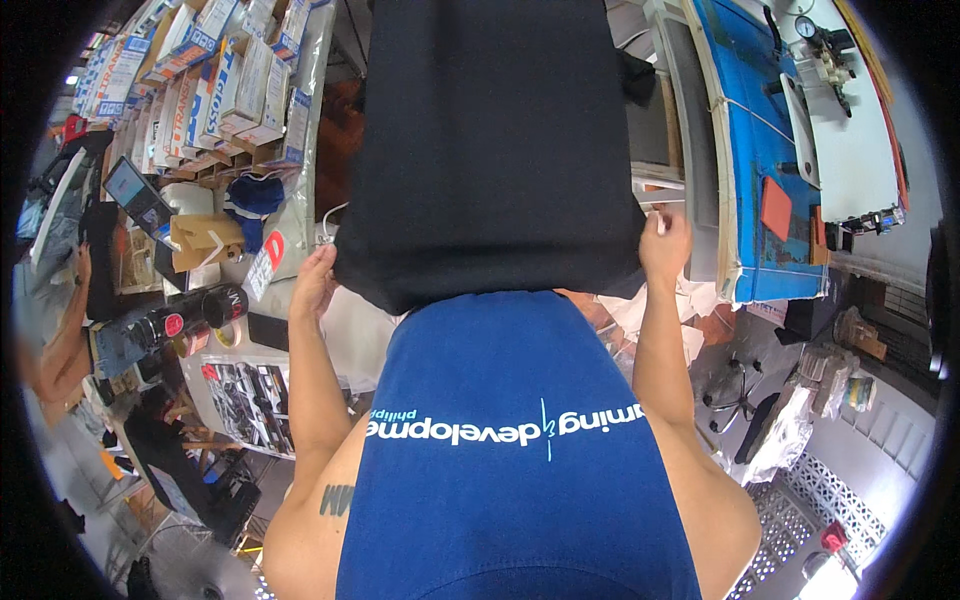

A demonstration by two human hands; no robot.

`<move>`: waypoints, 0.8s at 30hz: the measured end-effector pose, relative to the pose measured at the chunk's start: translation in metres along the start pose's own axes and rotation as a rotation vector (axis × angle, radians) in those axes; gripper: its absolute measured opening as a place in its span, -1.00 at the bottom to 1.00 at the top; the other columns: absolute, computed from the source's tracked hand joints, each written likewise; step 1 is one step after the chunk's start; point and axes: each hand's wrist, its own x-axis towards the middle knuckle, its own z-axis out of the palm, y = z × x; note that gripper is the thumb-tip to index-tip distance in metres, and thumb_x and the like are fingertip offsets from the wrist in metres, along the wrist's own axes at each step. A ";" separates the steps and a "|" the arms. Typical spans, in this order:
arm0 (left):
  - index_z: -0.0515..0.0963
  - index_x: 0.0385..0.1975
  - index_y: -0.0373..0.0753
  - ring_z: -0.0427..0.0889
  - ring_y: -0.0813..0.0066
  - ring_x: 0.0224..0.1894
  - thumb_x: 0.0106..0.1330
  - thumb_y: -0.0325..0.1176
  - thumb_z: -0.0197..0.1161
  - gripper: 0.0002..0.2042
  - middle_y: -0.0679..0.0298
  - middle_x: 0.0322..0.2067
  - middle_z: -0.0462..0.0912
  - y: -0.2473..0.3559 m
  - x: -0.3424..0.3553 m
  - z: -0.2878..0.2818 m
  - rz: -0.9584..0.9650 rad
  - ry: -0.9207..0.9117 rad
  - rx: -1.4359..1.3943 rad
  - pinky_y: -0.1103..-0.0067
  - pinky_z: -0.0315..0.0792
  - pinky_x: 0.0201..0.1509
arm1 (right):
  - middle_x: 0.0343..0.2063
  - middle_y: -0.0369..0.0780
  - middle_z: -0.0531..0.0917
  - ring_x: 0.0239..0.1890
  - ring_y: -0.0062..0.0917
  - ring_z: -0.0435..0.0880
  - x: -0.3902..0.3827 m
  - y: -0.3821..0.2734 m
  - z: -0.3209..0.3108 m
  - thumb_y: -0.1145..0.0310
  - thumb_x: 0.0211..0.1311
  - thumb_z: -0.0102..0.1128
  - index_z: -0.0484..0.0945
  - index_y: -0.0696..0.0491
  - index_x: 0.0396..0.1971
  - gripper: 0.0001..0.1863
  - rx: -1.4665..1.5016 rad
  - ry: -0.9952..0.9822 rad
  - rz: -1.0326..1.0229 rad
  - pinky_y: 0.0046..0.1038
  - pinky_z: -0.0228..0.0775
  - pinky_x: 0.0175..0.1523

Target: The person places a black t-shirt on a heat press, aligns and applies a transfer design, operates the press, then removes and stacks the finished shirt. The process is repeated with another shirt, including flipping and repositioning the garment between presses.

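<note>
A black shirt (495, 150) lies spread out flat in front of me, its near edge reaching my waist and its far part running out of the top of the view. My left hand (314, 284) is at the near left corner of the cloth, fingers closed together at its edge. At the opposite corner my right hand (668, 245) is curled closed against the right edge of the fabric. Whatever supports the shirt from beneath is hidden by the cloth. A dark bunched piece, perhaps a sleeve (637, 80), sticks out at the far right.
Stacked cardboard boxes (200, 100) fill a rack at the far left. Nearer stand a laptop (140, 200), an open carton (208, 243) and a black cylinder (224, 304). On the right are a blue-covered panel (755, 190) and a pressure gauge (806, 27). Another person's arm (70, 330) shows far left.
</note>
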 end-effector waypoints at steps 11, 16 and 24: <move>0.53 0.14 -0.17 0.64 0.65 -0.29 0.48 -0.21 0.24 -0.68 0.43 -0.20 0.71 -0.030 0.001 0.016 -0.076 0.113 0.119 0.58 0.50 -0.08 | -0.22 -0.22 0.75 -0.09 -0.29 0.67 0.060 -0.187 0.073 0.49 0.12 0.39 0.71 -0.04 -0.09 -0.69 0.355 -0.225 -0.824 -0.31 0.49 0.08; 0.52 0.16 -0.20 0.70 0.59 -0.20 0.49 -0.24 0.22 -0.68 0.40 -0.15 0.73 -0.045 -0.005 -0.005 -0.083 0.095 0.080 0.53 0.53 -0.02 | -0.30 -0.17 0.68 -0.19 -0.42 0.67 0.073 -0.130 0.039 0.46 0.30 0.27 0.64 0.10 -0.21 -0.89 0.485 0.093 -0.344 -0.41 0.50 0.00; 0.55 0.12 -0.27 0.63 0.45 -0.03 0.52 -0.03 0.13 -0.57 0.24 0.03 0.67 -0.017 0.044 0.034 -0.093 0.027 -0.151 0.44 0.49 0.13 | -0.08 -0.08 0.73 -0.10 -0.32 0.73 0.006 0.061 0.058 0.08 0.53 -0.01 0.56 0.26 0.05 -0.51 0.765 -0.547 0.604 -0.28 0.52 0.02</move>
